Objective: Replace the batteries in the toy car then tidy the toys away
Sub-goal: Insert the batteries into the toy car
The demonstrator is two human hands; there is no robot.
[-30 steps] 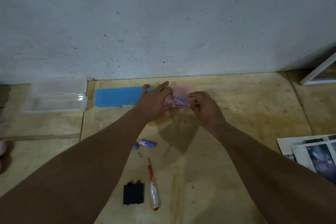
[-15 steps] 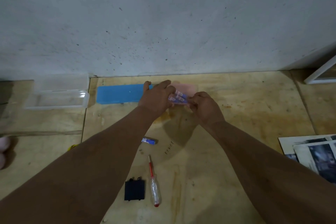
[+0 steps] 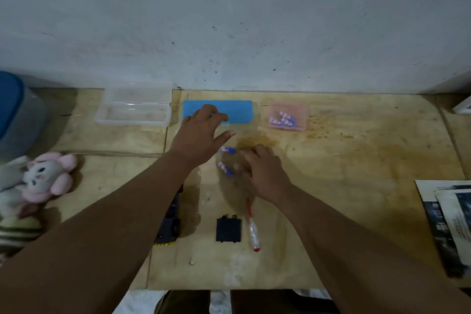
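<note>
Two blue-and-pink batteries lie loose on the wooden floor, one (image 3: 227, 150) just above the other (image 3: 225, 168). My right hand (image 3: 263, 169) rests palm down beside them, fingertips touching or nearly touching the lower one, holding nothing. My left hand (image 3: 201, 135) hovers with fingers spread over the near edge of a blue lid (image 3: 239, 111). A small pink box (image 3: 302, 109) holding several batteries stands by the wall. The dark toy car (image 3: 171, 224) is mostly hidden under my left forearm. Its black battery cover (image 3: 228, 229) lies next to a red-tipped screwdriver (image 3: 252, 228).
A clear plastic box (image 3: 132, 112) sits by the wall on the left, and a blue-lidded tub (image 3: 15, 112) stands at the far left. A pink and white plush toy (image 3: 43, 178) lies at the left. Magazines (image 3: 448, 222) are stacked at the right.
The pink box has left my hands and now stands by the wall. Two batteries now lie on the floor. Both hands have pulled back toward me, and the view has tilted down and left.
</note>
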